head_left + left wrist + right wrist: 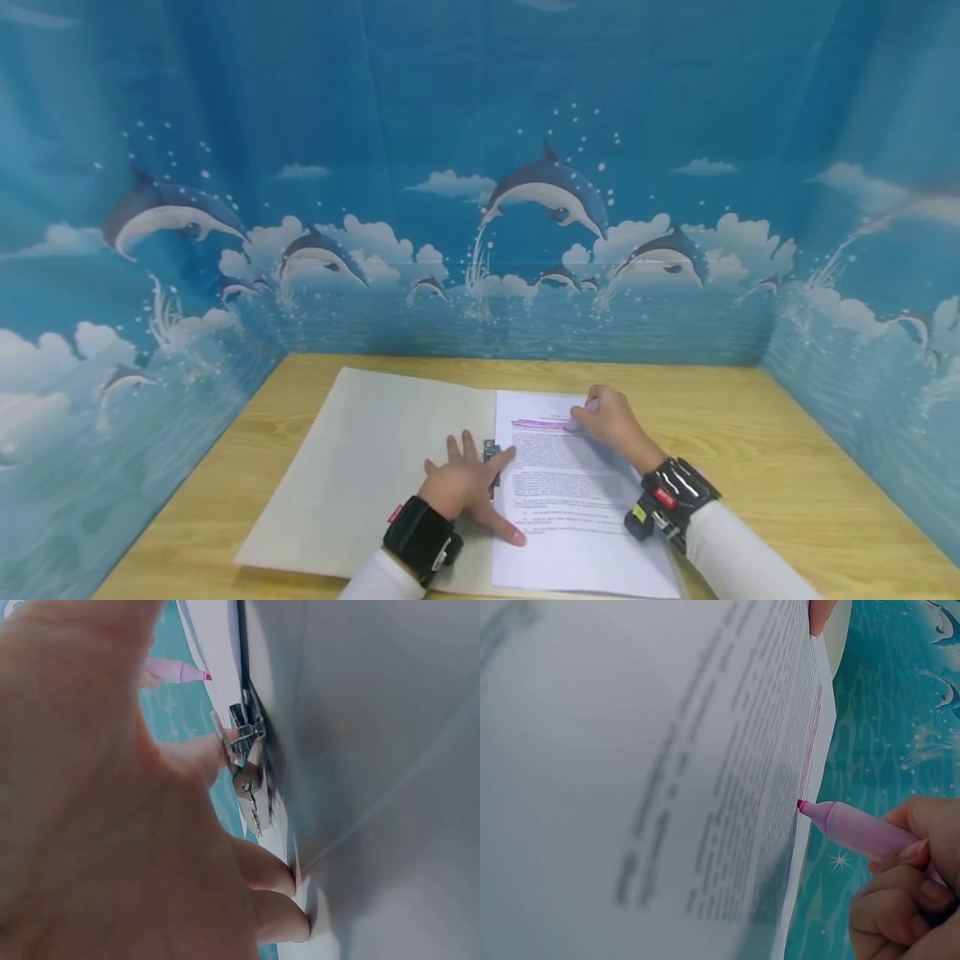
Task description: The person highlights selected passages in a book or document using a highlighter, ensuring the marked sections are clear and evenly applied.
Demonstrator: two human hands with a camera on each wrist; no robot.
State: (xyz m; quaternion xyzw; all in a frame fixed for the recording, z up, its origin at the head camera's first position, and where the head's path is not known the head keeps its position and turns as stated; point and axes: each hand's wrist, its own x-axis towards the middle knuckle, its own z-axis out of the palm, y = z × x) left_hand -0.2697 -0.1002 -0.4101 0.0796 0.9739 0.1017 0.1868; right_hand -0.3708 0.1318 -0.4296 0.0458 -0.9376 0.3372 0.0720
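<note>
A pink highlighter (862, 829) is gripped in my right hand (613, 421), its tip on the printed page (577, 546) near the top lines. Pink strokes (810, 746) run along those upper lines. My left hand (465, 483) rests with spread fingers across the fold of an open folder (360, 467). Its thumb reaches onto the lower left of the page, and the other fingers lie on the folder's cover and by the clip. A metal clip (246, 735) at the fold holds the sheets; the left hand partly hides it in the head view.
The folder lies on a wooden table (787, 467). Behind and at both sides hangs a blue curtain (450, 108) printed with dolphins and clouds. Both wrists wear black camera straps (678, 492).
</note>
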